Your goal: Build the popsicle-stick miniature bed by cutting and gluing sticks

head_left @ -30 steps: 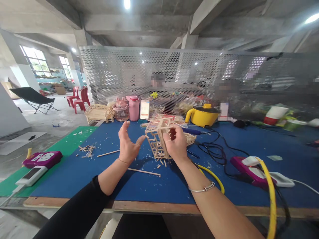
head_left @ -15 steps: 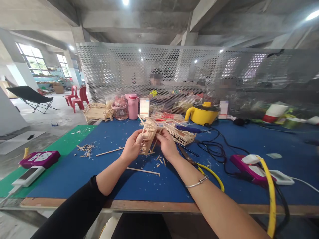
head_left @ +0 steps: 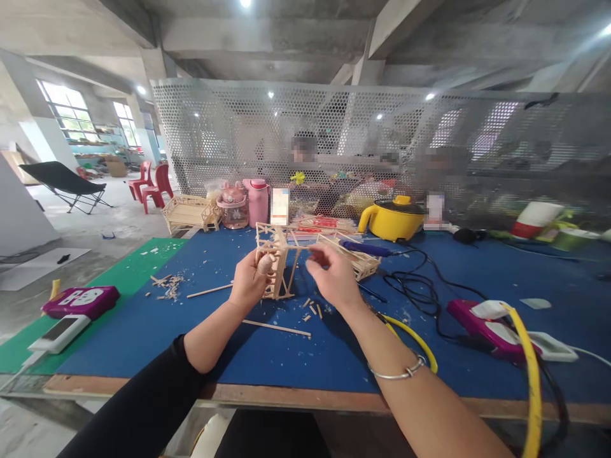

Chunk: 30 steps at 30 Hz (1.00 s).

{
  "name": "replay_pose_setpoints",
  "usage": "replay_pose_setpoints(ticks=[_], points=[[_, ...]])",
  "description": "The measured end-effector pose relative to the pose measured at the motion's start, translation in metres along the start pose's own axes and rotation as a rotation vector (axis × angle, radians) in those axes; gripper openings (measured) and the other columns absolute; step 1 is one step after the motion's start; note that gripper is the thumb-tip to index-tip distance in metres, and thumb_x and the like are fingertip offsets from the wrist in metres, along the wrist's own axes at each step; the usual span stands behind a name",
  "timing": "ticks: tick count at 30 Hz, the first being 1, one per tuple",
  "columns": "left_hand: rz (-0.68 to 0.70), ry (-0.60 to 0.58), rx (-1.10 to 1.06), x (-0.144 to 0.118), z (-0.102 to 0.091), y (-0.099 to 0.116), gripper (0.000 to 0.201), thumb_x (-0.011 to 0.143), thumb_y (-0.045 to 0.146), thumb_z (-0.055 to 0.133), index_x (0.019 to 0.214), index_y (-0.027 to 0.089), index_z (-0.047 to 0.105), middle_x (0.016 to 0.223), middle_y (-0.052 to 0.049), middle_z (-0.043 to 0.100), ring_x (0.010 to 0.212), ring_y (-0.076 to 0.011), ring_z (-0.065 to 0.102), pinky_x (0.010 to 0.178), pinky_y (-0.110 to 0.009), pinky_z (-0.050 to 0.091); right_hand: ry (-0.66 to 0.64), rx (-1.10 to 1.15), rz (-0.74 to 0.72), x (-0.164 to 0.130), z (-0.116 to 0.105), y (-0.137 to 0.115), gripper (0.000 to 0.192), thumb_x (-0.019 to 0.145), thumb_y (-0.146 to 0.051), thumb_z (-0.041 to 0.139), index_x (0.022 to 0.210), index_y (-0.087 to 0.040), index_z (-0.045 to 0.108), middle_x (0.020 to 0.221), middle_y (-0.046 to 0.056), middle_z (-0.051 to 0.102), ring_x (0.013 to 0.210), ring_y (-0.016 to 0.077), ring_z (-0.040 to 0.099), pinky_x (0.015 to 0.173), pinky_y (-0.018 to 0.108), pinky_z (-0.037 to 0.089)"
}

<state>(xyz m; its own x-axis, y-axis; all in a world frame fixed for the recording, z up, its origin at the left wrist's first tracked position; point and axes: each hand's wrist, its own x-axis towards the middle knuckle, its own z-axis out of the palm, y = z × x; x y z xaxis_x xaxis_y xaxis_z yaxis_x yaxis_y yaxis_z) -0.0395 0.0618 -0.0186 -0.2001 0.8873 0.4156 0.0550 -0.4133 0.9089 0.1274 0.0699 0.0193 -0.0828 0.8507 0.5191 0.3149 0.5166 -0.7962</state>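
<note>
My left hand (head_left: pixel 251 278) is closed around the left side of a small wooden-stick model (head_left: pixel 281 264), an open frame of pale strips with crosspieces, held upright over the blue mat (head_left: pixel 205 353). My right hand (head_left: pixel 335 272) is just right of the model, fingers bent and apart, beside a thin strip that juts from the frame. Nothing shows in its grip. Behind that hand lies a second stick model (head_left: pixel 365 264), partly covered. A blue-handled tool (head_left: pixel 365 248) with a black cord rests across it.
Loose sticks (head_left: pixel 277 328) and wood scraps (head_left: pixel 168 286) lie on the mat. Along the back stand a stick-built platform (head_left: pixel 188 213), a pink bottle (head_left: pixel 258 203) and a yellow pot (head_left: pixel 394 221). Purple power strips (head_left: pixel 81 301) sit at both sides. A perforated metal screen (head_left: pixel 229 127) rises behind.
My right hand has drawn back to the right from the model, and its fingers have parted. In my left hand, the model has turned more upright.
</note>
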Motion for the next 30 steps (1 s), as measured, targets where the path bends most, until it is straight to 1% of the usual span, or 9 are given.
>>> replay_pose_setpoints(ticks=[1,2,5,9,14,20,23,27,30], points=[[0.011,0.005,0.017,0.0,0.0,0.0,0.044,0.078,0.057,0.051,0.092,0.017,0.061,0.072,-0.001,0.06,0.052,-0.0102,0.053,0.044,-0.02,0.044,0.065,-0.036,-0.024,-0.001,-0.004,-0.005,0.018,0.071,-0.025,0.058,0.088,-0.02,0.065,0.075,0.002,0.065,0.069,0.0169,0.059,0.07,0.033,0.049],[0.025,0.006,0.04,0.0,0.0,0.001,0.043,0.078,0.056,0.052,0.092,0.017,0.061,0.071,-0.001,0.059,0.053,-0.0104,0.053,0.044,-0.02,0.045,0.068,-0.05,-0.049,-0.003,-0.008,-0.011,0.014,0.074,-0.028,0.058,0.083,-0.02,0.065,0.073,0.002,0.065,0.068,0.0162,0.058,0.067,0.032,0.048],[0.072,-0.008,0.102,-0.001,0.0,0.002,0.041,0.079,0.054,0.053,0.094,0.017,0.061,0.074,-0.002,0.06,0.058,-0.0119,0.055,0.045,-0.019,0.046,-0.057,-0.052,-0.097,-0.01,-0.01,-0.028,0.014,0.076,-0.031,0.058,0.077,-0.021,0.068,0.073,0.001,0.067,0.068,0.0148,0.059,0.066,0.029,0.048],[0.116,-0.007,0.158,0.0,-0.001,0.001,0.039,0.08,0.052,0.053,0.094,0.017,0.061,0.08,-0.004,0.064,0.065,-0.0148,0.059,0.047,-0.02,0.046,-0.151,-0.054,-0.061,-0.014,-0.002,-0.041,0.015,0.077,-0.032,0.058,0.079,-0.022,0.07,0.071,0.001,0.068,0.064,0.0141,0.059,0.062,0.029,0.048],[0.135,-0.018,0.166,0.002,-0.001,-0.001,0.035,0.08,0.05,0.054,0.094,0.019,0.062,0.086,-0.006,0.067,0.072,-0.0172,0.061,0.056,-0.024,0.048,-0.188,-0.043,0.003,-0.011,0.006,-0.045,0.017,0.076,-0.035,0.059,0.074,-0.022,0.07,0.072,0.001,0.07,0.063,0.0145,0.061,0.059,0.027,0.048],[0.121,-0.021,0.116,0.002,0.0,0.001,0.033,0.08,0.049,0.055,0.093,0.02,0.062,0.083,-0.005,0.067,0.074,-0.0191,0.062,0.06,-0.026,0.049,-0.171,-0.08,-0.059,-0.005,0.011,-0.046,0.012,0.074,-0.029,0.059,0.072,-0.022,0.069,0.069,0.0,0.071,0.061,0.0151,0.062,0.057,0.026,0.048],[0.111,-0.016,0.132,0.001,0.0,0.006,0.032,0.08,0.049,0.054,0.091,0.02,0.062,0.082,-0.004,0.067,0.072,-0.018,0.061,0.061,-0.026,0.049,-0.187,-0.072,-0.047,-0.004,0.011,-0.047,0.012,0.075,-0.028,0.058,0.072,-0.021,0.068,0.069,0.0,0.07,0.062,0.0142,0.061,0.059,0.025,0.047],[0.107,-0.003,0.14,-0.001,0.001,0.013,0.032,0.081,0.049,0.054,0.091,0.02,0.062,0.082,-0.004,0.067,0.072,-0.0175,0.061,0.062,-0.026,0.048,-0.241,-0.018,0.026,-0.002,0.008,-0.051,0.017,0.076,-0.03,0.056,0.071,-0.02,0.068,0.062,-0.001,0.065,0.055,0.0116,0.056,0.053,0.022,0.044],[0.112,-0.007,0.131,-0.002,0.002,0.015,0.032,0.081,0.048,0.054,0.092,0.019,0.062,0.082,-0.004,0.067,0.073,-0.0179,0.061,0.062,-0.026,0.049,-0.249,-0.008,0.034,-0.001,0.007,-0.053,0.019,0.076,-0.033,0.057,0.068,-0.019,0.068,0.055,-0.003,0.061,0.048,0.0094,0.05,0.047,0.021,0.04]])
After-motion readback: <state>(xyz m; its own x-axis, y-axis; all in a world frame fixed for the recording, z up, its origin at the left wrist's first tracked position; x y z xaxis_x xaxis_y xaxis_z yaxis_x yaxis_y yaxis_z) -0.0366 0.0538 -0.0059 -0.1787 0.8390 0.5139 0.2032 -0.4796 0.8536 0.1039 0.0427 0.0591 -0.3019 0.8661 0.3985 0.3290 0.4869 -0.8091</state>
